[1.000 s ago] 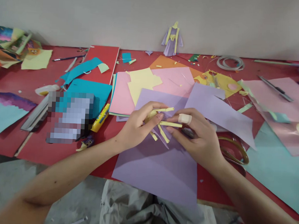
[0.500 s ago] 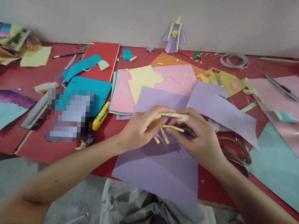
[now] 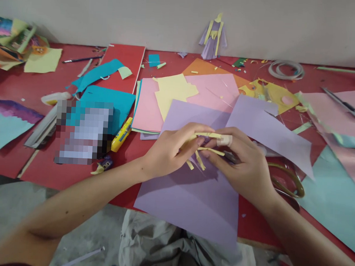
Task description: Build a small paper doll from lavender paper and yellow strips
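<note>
Left hand: the left hand (image 3: 172,150) has its fingers curled and pinched on the small paper piece with yellow strips (image 3: 200,150).
Right hand: the right hand (image 3: 241,164), a bandage on one finger, pinches the same piece from the other side, fingertips meeting the left's.
Paper piece: held just above the large lilac sheet (image 3: 192,197) at the near table edge.
Nearby: scissors (image 3: 284,184) just right of the right hand; a yellow glue stick (image 3: 121,135) to the left; a lilac paper doll (image 3: 214,37) against the wall.

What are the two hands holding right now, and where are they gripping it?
Both the left hand and right hand pinch a small bundle of yellow paper strips at its upper end; the loose ends hang free.
</note>
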Action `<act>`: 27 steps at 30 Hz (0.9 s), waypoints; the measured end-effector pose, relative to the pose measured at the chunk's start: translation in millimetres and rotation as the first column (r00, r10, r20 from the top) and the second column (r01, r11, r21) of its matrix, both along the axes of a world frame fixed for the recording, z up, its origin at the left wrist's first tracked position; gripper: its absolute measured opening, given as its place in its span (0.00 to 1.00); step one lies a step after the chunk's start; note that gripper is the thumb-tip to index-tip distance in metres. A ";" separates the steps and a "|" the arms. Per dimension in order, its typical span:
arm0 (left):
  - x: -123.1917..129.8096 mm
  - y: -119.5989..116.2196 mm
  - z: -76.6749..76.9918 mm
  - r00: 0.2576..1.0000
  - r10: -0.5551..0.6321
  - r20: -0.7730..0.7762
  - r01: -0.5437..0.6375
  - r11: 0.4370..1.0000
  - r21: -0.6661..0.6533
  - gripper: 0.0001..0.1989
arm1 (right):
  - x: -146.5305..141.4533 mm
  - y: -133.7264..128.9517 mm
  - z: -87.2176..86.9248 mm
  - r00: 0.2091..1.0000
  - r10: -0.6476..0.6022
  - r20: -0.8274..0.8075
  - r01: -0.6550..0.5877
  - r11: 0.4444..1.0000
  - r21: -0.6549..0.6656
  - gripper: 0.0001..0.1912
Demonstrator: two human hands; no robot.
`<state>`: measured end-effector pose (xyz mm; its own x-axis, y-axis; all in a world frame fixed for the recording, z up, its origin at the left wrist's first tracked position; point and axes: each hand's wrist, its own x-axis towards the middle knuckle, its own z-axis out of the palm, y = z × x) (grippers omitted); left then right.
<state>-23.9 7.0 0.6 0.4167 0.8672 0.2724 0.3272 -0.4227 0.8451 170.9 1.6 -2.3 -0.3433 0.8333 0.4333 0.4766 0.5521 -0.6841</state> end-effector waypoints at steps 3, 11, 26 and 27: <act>-0.3 -0.2 0.1 1.000 -0.003 0.012 0.003 1.000 -0.019 0.13 | 0.1 0.1 0.1 1.000 0.007 0.007 -0.007 1.000 -0.003 0.05; -1.2 0.6 0.7 1.000 -0.021 -0.020 0.020 0.997 -0.079 0.14 | 1.7 -0.6 -1.7 0.999 0.014 0.049 -0.013 1.000 -0.016 0.03; -2.7 3.7 -4.4 0.993 -0.109 -0.054 0.112 0.993 0.042 0.13 | 1.4 -1.3 -1.7 0.988 0.039 0.151 -0.039 0.999 -0.007 0.03; -2.7 3.8 -3.9 0.992 -0.116 -0.059 0.118 0.992 0.041 0.13 | 1.5 -1.3 -1.6 0.987 0.040 0.154 -0.040 0.999 -0.006 0.02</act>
